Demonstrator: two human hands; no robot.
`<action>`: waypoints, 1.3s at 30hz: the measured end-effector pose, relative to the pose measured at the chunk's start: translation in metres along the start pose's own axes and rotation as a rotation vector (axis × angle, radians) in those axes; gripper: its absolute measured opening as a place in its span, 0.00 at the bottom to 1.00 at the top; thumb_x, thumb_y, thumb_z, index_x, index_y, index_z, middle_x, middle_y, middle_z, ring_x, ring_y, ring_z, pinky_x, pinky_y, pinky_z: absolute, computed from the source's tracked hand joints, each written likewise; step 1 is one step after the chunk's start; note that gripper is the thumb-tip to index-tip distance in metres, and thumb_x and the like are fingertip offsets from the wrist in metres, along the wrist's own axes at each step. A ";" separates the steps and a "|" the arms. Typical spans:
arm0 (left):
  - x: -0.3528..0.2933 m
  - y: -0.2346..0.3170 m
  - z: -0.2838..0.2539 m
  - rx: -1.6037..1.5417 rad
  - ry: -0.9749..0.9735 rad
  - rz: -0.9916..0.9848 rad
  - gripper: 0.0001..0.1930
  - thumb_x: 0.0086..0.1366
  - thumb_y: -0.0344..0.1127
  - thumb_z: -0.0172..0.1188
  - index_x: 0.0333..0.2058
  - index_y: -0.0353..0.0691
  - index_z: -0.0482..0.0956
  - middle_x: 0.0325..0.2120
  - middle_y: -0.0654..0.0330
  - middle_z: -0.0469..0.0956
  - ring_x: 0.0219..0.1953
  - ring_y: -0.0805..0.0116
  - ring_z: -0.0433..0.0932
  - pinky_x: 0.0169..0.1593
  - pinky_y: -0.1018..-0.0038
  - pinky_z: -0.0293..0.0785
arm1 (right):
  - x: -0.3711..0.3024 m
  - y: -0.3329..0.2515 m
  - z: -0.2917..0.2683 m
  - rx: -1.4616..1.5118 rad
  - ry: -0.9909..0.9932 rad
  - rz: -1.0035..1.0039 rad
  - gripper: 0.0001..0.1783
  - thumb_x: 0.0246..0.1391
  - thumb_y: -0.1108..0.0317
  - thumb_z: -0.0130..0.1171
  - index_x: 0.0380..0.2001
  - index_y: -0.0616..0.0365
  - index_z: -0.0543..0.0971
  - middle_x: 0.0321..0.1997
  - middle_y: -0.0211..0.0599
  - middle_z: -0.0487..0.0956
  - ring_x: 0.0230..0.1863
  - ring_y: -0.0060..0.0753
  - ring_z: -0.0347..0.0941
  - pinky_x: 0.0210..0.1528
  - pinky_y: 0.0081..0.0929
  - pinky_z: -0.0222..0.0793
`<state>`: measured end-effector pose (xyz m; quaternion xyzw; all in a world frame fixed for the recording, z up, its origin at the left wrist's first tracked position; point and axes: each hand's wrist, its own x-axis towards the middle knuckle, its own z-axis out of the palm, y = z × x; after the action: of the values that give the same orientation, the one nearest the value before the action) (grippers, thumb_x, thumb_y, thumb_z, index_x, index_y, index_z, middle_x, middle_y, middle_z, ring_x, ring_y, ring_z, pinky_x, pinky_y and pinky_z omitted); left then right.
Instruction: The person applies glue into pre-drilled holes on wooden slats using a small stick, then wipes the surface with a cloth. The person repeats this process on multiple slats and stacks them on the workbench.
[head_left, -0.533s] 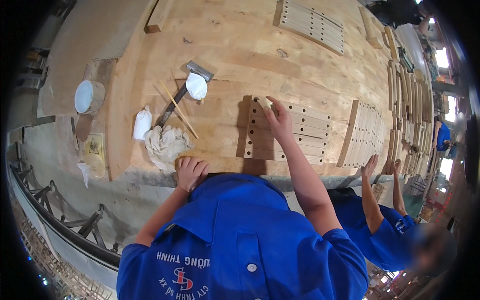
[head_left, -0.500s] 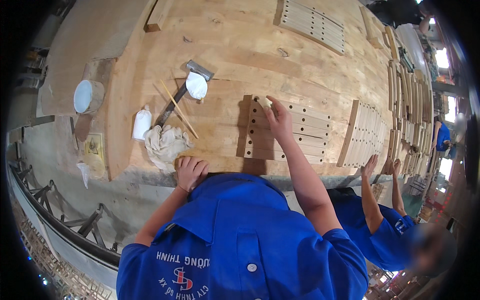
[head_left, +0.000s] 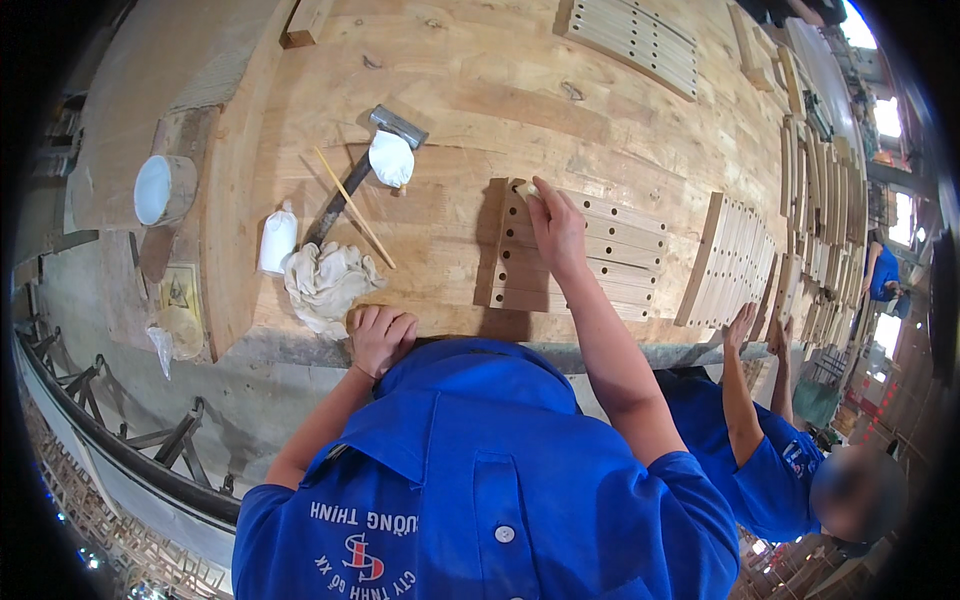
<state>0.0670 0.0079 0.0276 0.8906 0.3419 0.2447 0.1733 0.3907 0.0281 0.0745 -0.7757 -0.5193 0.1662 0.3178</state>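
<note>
My right hand (head_left: 558,225) is closed, thumb and fingers pinching a small pale lump (head_left: 528,189) whose kind I cannot make out. The lump is at a hole near the far left corner of a row of drilled wooden strips (head_left: 610,262). These strips lie side by side, with dark round holes near their ends. At the bench's front edge rests my left hand (head_left: 382,338), fingers curled in and palm hidden. Just beyond it sits a crumpled whitish cloth (head_left: 328,288).
Left of centre lie a hammer (head_left: 398,126), a thin wooden stick (head_left: 356,208), a white-bodied bottle (head_left: 278,240) and a round white object (head_left: 391,160). A white tub (head_left: 165,190) stands farther left. More drilled strips (head_left: 728,262) lie right, near a co-worker's hands (head_left: 740,326).
My right hand still pinches the pale lump at the corner hole, its fingers shifted slightly. My left hand stays at the edge. The view has tilted a little.
</note>
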 end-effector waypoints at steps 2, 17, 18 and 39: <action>0.000 0.000 0.000 -0.001 -0.003 -0.001 0.06 0.51 0.36 0.65 0.29 0.53 0.80 0.28 0.71 0.74 0.33 0.67 0.72 0.41 0.68 0.62 | 0.001 0.001 0.003 0.012 0.027 -0.016 0.16 0.59 0.71 0.58 0.50 0.62 0.78 0.32 0.44 0.78 0.29 0.39 0.74 0.35 0.32 0.70; -0.003 -0.002 0.004 -0.006 0.016 -0.002 0.09 0.49 0.35 0.66 0.31 0.53 0.80 0.29 0.70 0.75 0.33 0.67 0.72 0.41 0.67 0.62 | 0.000 0.000 0.009 0.001 0.078 0.016 0.11 0.57 0.70 0.60 0.42 0.61 0.81 0.34 0.46 0.81 0.31 0.40 0.79 0.35 0.30 0.73; -0.003 -0.001 0.003 -0.006 0.014 -0.003 0.09 0.49 0.35 0.66 0.31 0.53 0.80 0.29 0.70 0.75 0.33 0.67 0.72 0.41 0.67 0.62 | 0.001 0.000 0.010 0.003 0.095 -0.008 0.10 0.57 0.70 0.60 0.41 0.61 0.81 0.34 0.46 0.81 0.31 0.42 0.79 0.34 0.32 0.74; -0.004 -0.002 0.004 0.009 0.009 0.015 0.08 0.50 0.35 0.65 0.31 0.53 0.80 0.29 0.69 0.74 0.34 0.65 0.72 0.41 0.66 0.63 | -0.029 0.018 -0.004 0.740 -0.033 0.388 0.15 0.64 0.67 0.54 0.51 0.57 0.77 0.25 0.26 0.74 0.23 0.11 0.64 0.24 0.14 0.59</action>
<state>0.0654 0.0060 0.0214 0.8930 0.3369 0.2483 0.1658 0.3936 -0.0042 0.0631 -0.6900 -0.2737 0.4106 0.5295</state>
